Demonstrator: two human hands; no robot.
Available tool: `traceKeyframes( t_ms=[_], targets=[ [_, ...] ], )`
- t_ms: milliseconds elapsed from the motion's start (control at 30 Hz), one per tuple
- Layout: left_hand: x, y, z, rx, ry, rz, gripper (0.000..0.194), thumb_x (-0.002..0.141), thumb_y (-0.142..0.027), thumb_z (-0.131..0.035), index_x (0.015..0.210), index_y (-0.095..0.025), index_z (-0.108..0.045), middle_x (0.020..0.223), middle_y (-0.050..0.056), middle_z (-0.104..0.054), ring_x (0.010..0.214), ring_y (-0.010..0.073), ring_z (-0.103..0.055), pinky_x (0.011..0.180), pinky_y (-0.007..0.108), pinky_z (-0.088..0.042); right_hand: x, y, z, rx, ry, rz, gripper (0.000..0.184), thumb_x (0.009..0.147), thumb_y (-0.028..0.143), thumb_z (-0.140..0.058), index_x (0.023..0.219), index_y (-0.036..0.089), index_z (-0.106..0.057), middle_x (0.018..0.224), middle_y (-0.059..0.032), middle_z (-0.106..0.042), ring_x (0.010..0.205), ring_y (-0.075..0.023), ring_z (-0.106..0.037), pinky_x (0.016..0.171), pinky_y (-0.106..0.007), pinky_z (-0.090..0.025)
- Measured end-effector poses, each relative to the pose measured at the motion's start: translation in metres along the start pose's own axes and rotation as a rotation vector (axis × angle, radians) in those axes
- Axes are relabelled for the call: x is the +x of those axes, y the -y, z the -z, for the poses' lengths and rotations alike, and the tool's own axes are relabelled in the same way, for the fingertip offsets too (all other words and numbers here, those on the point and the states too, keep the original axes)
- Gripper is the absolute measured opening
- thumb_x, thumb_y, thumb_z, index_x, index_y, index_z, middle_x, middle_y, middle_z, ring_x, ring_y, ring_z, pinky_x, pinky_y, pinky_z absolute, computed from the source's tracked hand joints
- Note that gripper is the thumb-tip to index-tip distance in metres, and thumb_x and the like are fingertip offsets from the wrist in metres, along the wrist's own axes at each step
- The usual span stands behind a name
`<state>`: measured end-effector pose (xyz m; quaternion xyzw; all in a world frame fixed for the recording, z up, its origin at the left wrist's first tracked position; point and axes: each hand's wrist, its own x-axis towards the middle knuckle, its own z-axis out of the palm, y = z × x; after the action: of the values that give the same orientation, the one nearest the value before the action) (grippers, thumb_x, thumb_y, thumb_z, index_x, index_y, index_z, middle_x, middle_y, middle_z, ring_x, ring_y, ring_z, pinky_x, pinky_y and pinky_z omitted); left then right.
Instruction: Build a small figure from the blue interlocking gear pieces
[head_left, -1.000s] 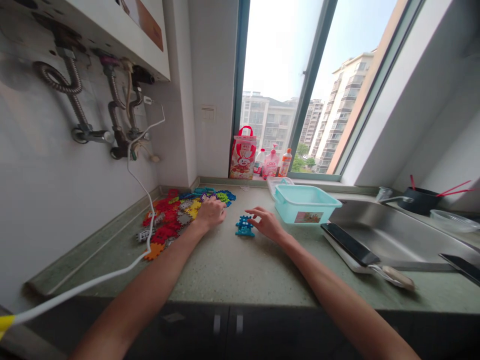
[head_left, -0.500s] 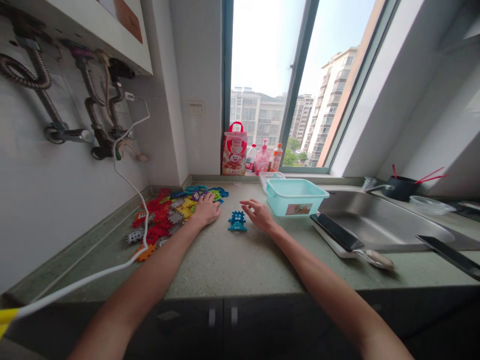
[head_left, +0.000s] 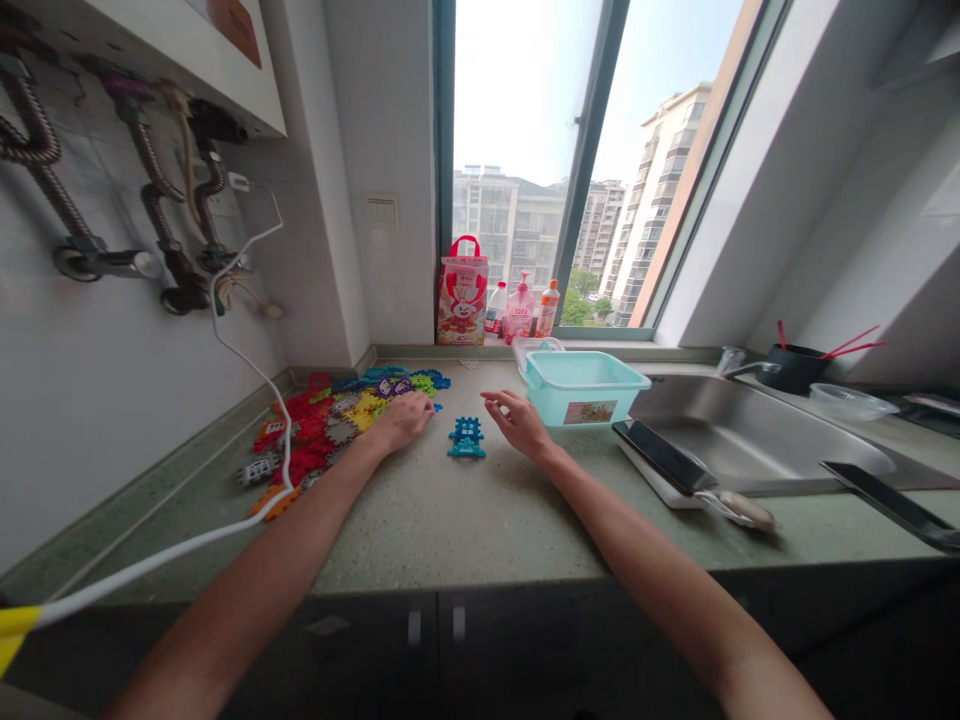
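A heap of colourful interlocking toy pieces lies on the green countertop at the left, by the wall. My left hand rests at the heap's right edge, fingers curled over a piece near the blue and green ones; whether it grips anything is hidden. A small blue assembled block stands on the counter between my hands. My right hand hovers just right of it, fingers spread, holding nothing.
A light blue plastic tub sits right of my right hand, beside a steel sink. A white board with a knife lies at the sink's front. A white cable crosses the counter's left. Bottles and a red bag stand at the window.
The view has shifted, so everything sits slightly lower-left in frame. My left hand stays at the heap's edge. My right hand has drawn a little away from the blue block.
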<state>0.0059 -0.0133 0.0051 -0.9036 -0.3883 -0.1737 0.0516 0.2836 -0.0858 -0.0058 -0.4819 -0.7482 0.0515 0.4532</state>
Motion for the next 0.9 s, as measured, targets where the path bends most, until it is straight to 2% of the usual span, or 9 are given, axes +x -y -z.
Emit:
traceKeyframes(
  t_ms=[133, 267, 367, 467, 600, 667, 700, 767, 900],
  targets=[
    [0.001, -0.006, -0.004, 0.004, 0.042, 0.010, 0.020, 0.105, -0.029, -0.048, 0.105, -0.018, -0.065, 0.107, 0.011, -0.072, 0.103, 0.0253, -0.065, 0.091, 0.035, -0.045, -0.002, -0.001, -0.004, 0.020, 0.018, 0.018, 0.034, 0.107, 0.042, -0.051, 0.126, 0.024, -0.073, 0.110, -0.0069, -0.074, 0.081, -0.0139, -0.070, 0.073, -0.024, -0.056],
    [0.000, -0.011, -0.004, 0.005, 0.029, 0.010, 0.022, 0.106, -0.031, -0.046, 0.106, -0.019, -0.064, 0.108, 0.011, -0.072, 0.101, 0.0251, -0.066, 0.092, 0.036, -0.045, -0.003, -0.008, -0.009, 0.025, 0.075, 0.024, 0.031, 0.100, 0.044, -0.063, 0.121, 0.025, -0.076, 0.110, -0.0063, -0.075, 0.076, -0.0132, -0.071, 0.072, -0.025, -0.057],
    [-0.002, -0.011, -0.004, 0.058, 0.049, 0.019, 0.020, 0.104, -0.031, -0.049, 0.104, -0.019, -0.065, 0.110, 0.011, -0.072, 0.103, 0.0260, -0.064, 0.093, 0.037, -0.045, -0.003, -0.013, -0.014, 0.029, 0.136, 0.034, 0.026, 0.096, 0.043, -0.069, 0.113, 0.026, -0.080, 0.105, -0.0053, -0.077, 0.069, -0.0126, -0.069, 0.071, -0.026, -0.058],
    [-0.004, -0.007, -0.004, 0.125, 0.053, 0.046, 0.018, 0.101, -0.030, -0.053, 0.102, -0.019, -0.066, 0.112, 0.012, -0.071, 0.109, 0.0284, -0.062, 0.093, 0.039, -0.045, -0.002, -0.014, -0.016, 0.127, 0.129, 0.018, 0.026, 0.094, 0.045, -0.069, 0.103, 0.024, -0.082, 0.098, -0.0057, -0.078, 0.073, -0.0157, -0.070, 0.071, -0.028, -0.058],
    [-0.006, -0.002, -0.004, 0.133, -0.019, 0.078, 0.020, 0.099, -0.033, -0.056, 0.110, -0.020, -0.067, 0.118, 0.011, -0.070, 0.115, 0.0296, -0.060, 0.097, 0.042, -0.043, 0.002, -0.021, -0.013, 0.359, -0.061, -0.178, 0.045, 0.087, 0.059, -0.069, 0.106, 0.019, -0.078, 0.089, -0.0075, -0.078, 0.076, -0.0201, -0.071, 0.062, -0.028, -0.058],
    [-0.006, -0.001, -0.003, 0.139, -0.061, 0.100, 0.024, 0.099, -0.032, -0.055, 0.116, -0.020, -0.067, 0.122, 0.011, -0.070, 0.117, 0.0300, -0.059, 0.099, 0.044, -0.042, 0.005, -0.030, -0.011, 0.348, -0.146, -0.328, 0.057, 0.087, 0.065, -0.065, 0.116, 0.017, -0.074, 0.087, -0.0081, -0.078, 0.068, -0.0192, -0.070, 0.055, -0.027, -0.055],
    [-0.005, -0.001, -0.003, 0.145, -0.072, 0.111, 0.025, 0.099, -0.031, -0.055, 0.117, -0.020, -0.067, 0.123, 0.011, -0.070, 0.117, 0.0302, -0.059, 0.100, 0.045, -0.041, 0.006, -0.035, -0.010, 0.294, -0.142, -0.390, 0.060, 0.088, 0.066, -0.063, 0.120, 0.016, -0.073, 0.087, -0.0083, -0.078, 0.064, -0.0183, -0.068, 0.052, -0.027, -0.053],
    [-0.004, -0.003, -0.002, 0.149, -0.078, 0.124, 0.027, 0.098, -0.028, -0.054, 0.119, -0.019, -0.068, 0.123, 0.011, -0.071, 0.117, 0.0307, -0.059, 0.101, 0.046, -0.040, 0.008, -0.043, -0.012, 0.165, -0.050, -0.452, 0.056, 0.090, 0.063, -0.061, 0.117, 0.016, -0.075, 0.087, -0.0076, -0.079, 0.059, -0.0166, -0.067, 0.053, -0.026, -0.052],
    [-0.003, -0.012, -0.002, 0.109, -0.052, 0.100, 0.028, 0.098, -0.028, -0.052, 0.118, -0.021, -0.070, 0.125, 0.010, -0.071, 0.119, 0.0294, -0.059, 0.104, 0.045, -0.040, 0.012, -0.051, -0.020, 0.101, 0.143, -0.406, 0.044, 0.094, 0.056, -0.060, 0.103, 0.019, -0.082, 0.077, -0.0022, -0.079, 0.056, -0.0164, -0.066, 0.063, -0.028, -0.053]
  ],
)
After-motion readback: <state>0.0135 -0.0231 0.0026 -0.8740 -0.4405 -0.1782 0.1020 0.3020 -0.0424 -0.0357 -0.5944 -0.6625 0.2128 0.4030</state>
